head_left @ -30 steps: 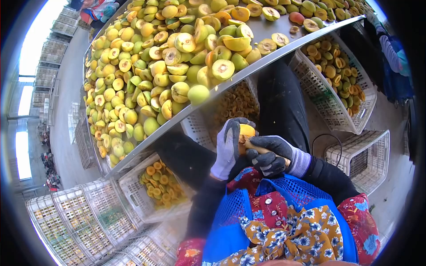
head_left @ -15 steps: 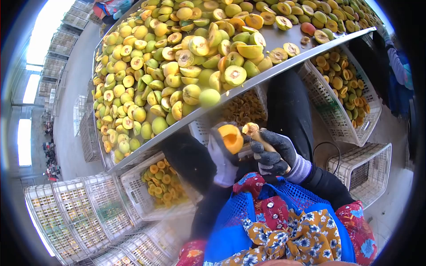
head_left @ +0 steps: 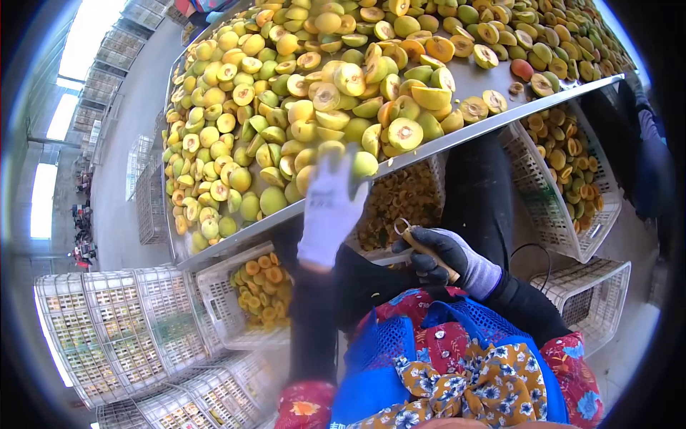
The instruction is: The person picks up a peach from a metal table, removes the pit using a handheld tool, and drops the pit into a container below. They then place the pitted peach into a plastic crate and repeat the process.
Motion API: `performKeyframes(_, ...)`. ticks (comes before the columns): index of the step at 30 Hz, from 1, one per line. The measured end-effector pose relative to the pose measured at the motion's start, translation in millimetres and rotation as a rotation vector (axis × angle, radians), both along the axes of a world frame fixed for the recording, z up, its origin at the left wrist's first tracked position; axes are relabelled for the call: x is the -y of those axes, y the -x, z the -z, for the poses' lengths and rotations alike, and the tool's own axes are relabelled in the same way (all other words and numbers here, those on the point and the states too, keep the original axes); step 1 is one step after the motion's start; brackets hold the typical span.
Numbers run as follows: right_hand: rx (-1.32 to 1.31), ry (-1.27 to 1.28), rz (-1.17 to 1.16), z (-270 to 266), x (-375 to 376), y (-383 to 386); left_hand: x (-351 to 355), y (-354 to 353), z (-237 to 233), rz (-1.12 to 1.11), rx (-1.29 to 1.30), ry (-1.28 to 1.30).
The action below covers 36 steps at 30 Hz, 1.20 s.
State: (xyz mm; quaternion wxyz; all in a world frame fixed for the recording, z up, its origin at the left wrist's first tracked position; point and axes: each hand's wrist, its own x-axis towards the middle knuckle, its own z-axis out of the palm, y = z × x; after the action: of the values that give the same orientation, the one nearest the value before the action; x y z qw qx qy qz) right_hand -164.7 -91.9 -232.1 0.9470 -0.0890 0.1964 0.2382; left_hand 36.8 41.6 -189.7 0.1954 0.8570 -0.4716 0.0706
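Note:
My left hand [head_left: 332, 200], in a pale glove, reaches over the metal edge of the table [head_left: 429, 150], its blurred fingers spread beside a yellow-green fruit [head_left: 364, 165]. Halved and whole fruits [head_left: 264, 121] are heaped there. In a grey and black glove, my right hand [head_left: 454, 261] is closed round the wooden handle of a tool [head_left: 431, 253]. A metal loop shows at the tool's tip, above a crate of brown pits [head_left: 400, 204].
Below left stands a crate of pitted halves [head_left: 261, 289], beside stacked white crates [head_left: 121, 329]. To the right are another filled crate [head_left: 564, 168] and a tipped crate [head_left: 593, 304]. A person [head_left: 647, 164] is at the far right.
My left hand has moved up to the table's fruit, and the orange half it held is gone from it. The pit piece at the tool's tip is gone. The view has shifted slightly.

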Motion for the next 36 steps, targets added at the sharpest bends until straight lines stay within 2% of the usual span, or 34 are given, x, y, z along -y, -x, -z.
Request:
performKeyframes(3, 0.047, 0.280, 0.050, -10, 4, 8, 19, -17, 8, 0.078, 0.006, -0.135)
performKeyframes(5, 0.090, 0.495, 0.085, -34, 6, 15, 12, -21, 22, 0.026, -0.519, 0.287)
performKeyframes(6, 0.105, 0.695, 0.072, -40, 7, 14, 7, -20, 26, -0.007, -0.778, 0.499)
performKeyframes(7, 0.119, 0.893, 0.056, -43, 6, 12, 8, 1, -1, -0.141, -1.135, 0.705)
performKeyframes(8, 0.131, 1.089, 0.036, -44, 3, 12, 0, 9, -4, -0.160, -1.235, 0.734)
performKeyframes(9, 0.390, 1.470, 0.160, -27, 2, 12, -5, 18, -6, -0.265, -1.445, 0.771)
performKeyframes(10, 0.448, 1.589, 0.146, -32, 0, 12, -8, 29, -6, -0.373, -1.654, 0.808)
performKeyframes(11, 0.507, 1.709, 0.131, -41, -2, 10, -13, 35, 2, -0.361, -1.779, 0.816)
performKeyframes(13, 0.626, 1.967, 0.046, -54, -3, 8, -11, 55, -2, -0.431, -1.788, 0.843)
performKeyframes(14, 0.650, 2.004, 0.015, -61, -4, 8, -9, 64, -6, -0.456, -1.778, 0.826)
performKeyframes(16, 0.697, 2.080, -0.049, -73, -5, 6, -13, 78, -2, -0.290, -1.500, 0.737)
performKeyframes(17, 0.732, 2.083, -0.007, -71, -7, 6, -15, 83, 3, -0.222, -1.406, 0.698)
performKeyframes(19, 0.699, 2.101, -0.087, -70, -11, 8, -16, 87, 11, -0.110, -1.254, 0.640)
performKeyframes(21, 0.700, 2.151, -0.107, -62, -15, 11, -16, 97, 2, -0.258, -1.533, 0.699)
performKeyframes(24, 0.677, 2.170, -0.106, -55, -21, 13, -20, 100, 18, -0.240, -1.377, 0.689)
performKeyframes(27, 0.654, 2.222, -0.219, -59, -23, 14, -19, 108, 18, -0.252, -1.324, 0.741)
performKeyframes(33, 0.691, 1.998, -0.165, -46, -23, 18, -15, 121, 30, -0.332, -1.036, 0.744)
performKeyframes(36, 0.766, 1.744, 0.109, -14, -27, 19, -11, 125, 34, -0.303, -0.926, 0.810)
